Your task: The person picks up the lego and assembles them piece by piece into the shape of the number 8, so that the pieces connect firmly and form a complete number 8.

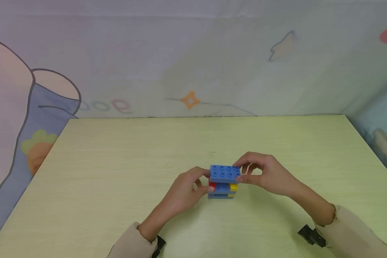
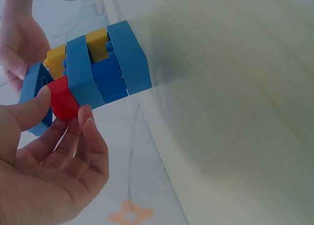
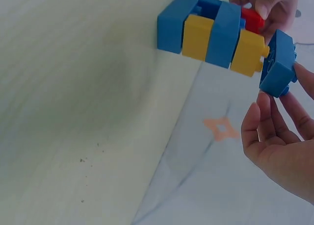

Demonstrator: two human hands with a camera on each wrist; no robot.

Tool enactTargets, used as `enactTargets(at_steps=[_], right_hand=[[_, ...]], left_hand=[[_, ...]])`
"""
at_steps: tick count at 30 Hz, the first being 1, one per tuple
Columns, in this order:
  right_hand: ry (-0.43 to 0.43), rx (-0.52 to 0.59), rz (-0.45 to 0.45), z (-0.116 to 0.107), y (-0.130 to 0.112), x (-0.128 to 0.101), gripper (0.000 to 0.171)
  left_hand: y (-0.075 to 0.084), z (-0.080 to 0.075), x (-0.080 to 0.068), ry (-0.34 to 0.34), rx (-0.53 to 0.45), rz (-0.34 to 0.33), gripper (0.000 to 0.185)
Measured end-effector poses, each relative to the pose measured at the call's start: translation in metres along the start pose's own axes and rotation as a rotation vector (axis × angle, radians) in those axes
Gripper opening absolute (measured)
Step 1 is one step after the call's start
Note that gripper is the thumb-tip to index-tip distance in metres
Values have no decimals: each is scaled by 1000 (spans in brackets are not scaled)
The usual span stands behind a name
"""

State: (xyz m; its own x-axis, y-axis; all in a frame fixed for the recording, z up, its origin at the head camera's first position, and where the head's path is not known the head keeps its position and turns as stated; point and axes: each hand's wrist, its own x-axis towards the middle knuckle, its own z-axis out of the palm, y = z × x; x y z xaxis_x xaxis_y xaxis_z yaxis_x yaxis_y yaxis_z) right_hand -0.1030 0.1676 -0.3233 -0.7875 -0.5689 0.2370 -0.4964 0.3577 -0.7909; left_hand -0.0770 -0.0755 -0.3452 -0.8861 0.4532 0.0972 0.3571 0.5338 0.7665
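Note:
A small tower of toy building bricks stands on the table, long blue layers alternating with shorter bricks. Thumb and fingers of my left hand point(image 1: 187, 190) pinch the red brick point(image 2: 63, 101) at the tower's upper left side. My right hand point(image 1: 266, 173) grips the right end of a long blue brick point(image 1: 225, 174) over the top. In the right wrist view this brick tilts, with a gap between it and the studs of the upper yellow brick point(image 3: 248, 53). Lower down are a middle blue brick point(image 3: 223, 35), another yellow brick point(image 3: 197, 36) and the bottom blue brick point(image 3: 176, 23).
The pale wooden table point(image 1: 116, 161) reaches back to a cloth backdrop point(image 1: 193, 53) printed with cartoon shapes. Black wrist devices sit at the left sleeve point(image 1: 129, 243) and the right sleeve point(image 1: 351, 233).

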Motion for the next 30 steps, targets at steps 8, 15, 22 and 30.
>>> enactTargets(at_steps=[8, 15, 22, 30], right_hand=[[22, -4, -69, 7, 0, -8, 25], [30, -58, -97, 8, 0, -9, 27], [29, -96, -113, 9, 0, -10, 29], [16, -145, -154, 9, -1, -7, 30]], left_hand=[[0, 0, 0, 4, -4, 1, 29], [-1, 3, 0, 24, -6, 5, 27], [1, 4, -1, 36, 1, 0, 30], [5, -1, -1, -11, -13, -35, 39]])
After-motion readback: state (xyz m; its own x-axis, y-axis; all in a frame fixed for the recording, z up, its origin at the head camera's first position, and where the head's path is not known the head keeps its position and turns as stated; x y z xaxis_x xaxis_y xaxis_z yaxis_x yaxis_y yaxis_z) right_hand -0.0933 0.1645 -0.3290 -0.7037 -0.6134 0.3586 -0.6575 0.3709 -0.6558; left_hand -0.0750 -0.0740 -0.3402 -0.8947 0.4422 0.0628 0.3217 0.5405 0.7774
